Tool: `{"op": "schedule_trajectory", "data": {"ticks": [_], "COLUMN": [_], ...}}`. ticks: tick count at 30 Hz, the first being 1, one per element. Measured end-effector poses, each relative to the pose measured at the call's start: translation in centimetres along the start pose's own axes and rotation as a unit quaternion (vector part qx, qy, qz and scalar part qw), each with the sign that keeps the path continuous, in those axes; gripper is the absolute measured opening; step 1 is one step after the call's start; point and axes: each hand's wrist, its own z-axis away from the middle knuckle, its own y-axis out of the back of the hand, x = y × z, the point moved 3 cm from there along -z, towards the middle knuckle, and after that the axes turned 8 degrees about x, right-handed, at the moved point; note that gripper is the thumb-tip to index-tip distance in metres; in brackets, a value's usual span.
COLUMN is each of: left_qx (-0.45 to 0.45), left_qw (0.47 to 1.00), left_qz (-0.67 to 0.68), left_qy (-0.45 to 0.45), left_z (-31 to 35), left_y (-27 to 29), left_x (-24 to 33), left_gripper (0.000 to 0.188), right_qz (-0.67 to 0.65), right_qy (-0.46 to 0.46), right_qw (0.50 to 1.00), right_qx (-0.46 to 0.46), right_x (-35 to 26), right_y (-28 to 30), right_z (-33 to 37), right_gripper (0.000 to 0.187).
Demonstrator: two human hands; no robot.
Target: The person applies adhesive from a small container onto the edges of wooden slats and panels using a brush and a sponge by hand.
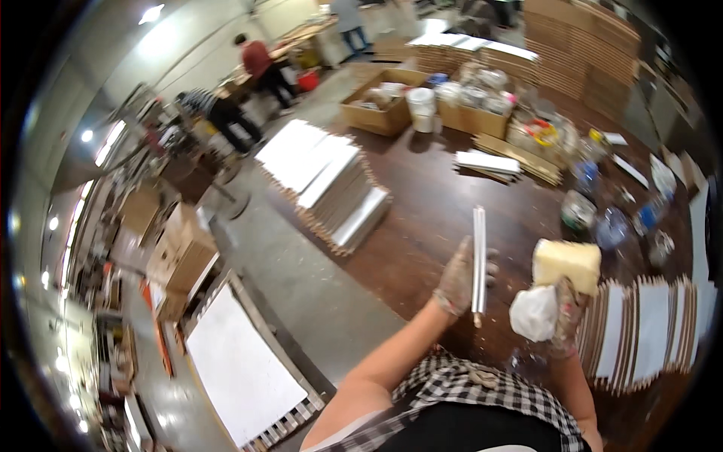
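Note:
In front of me, my left hand [457,276], in a thin stained glove, holds a narrow folded strip of white-faced cardboard [479,256] on end, fingers wrapped round it. To its right, my gloved right hand [567,320] lies against a pale yellow foam block [566,262] and a rounded white lump [533,313], perhaps cloth. Its fingers overlap the foam's lower edge; blur hides whether they grip either one. Close on the right stands a row of similar folded cardboard pieces [649,328], white and brown edges up.
The dark brown table [422,196] carries a stack of white cardboard sheets [324,169] at left, strips [488,162], plastic bottles [587,177], a white bucket [422,109] and an open carton [376,105]. A pallet with white sheet [245,365] is on the floor. People work far left.

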Motion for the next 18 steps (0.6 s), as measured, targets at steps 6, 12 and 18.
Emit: {"op": "schedule_trajectory", "data": {"ticks": [6,12,18], "left_qx": [-0.001,0.042,0.019], "left_qw": [0.998,0.964,0.859], "left_qz": [-0.036,-0.191,-0.419], "left_qy": [-0.061,-0.181,-0.292], "left_z": [2.6,4.0,2.4], "left_y": [-1.0,-1.0,5.8], "left_x": [-0.2,1.9,1.7], "left_gripper": [0.044,0.041,0.06], "right_qz": [0.042,0.014,0.048], "right_qy": [0.086,0.029,-0.081], "right_qw": [0.995,0.999,0.994], "right_qx": [-0.028,-0.016,-0.061], "right_x": [-0.3,-0.7,-1.2], "right_y": [-0.6,0.5,0.8], "right_z": [0.1,0.2,1.5], "right_gripper": [0.039,0.042,0.041]}}
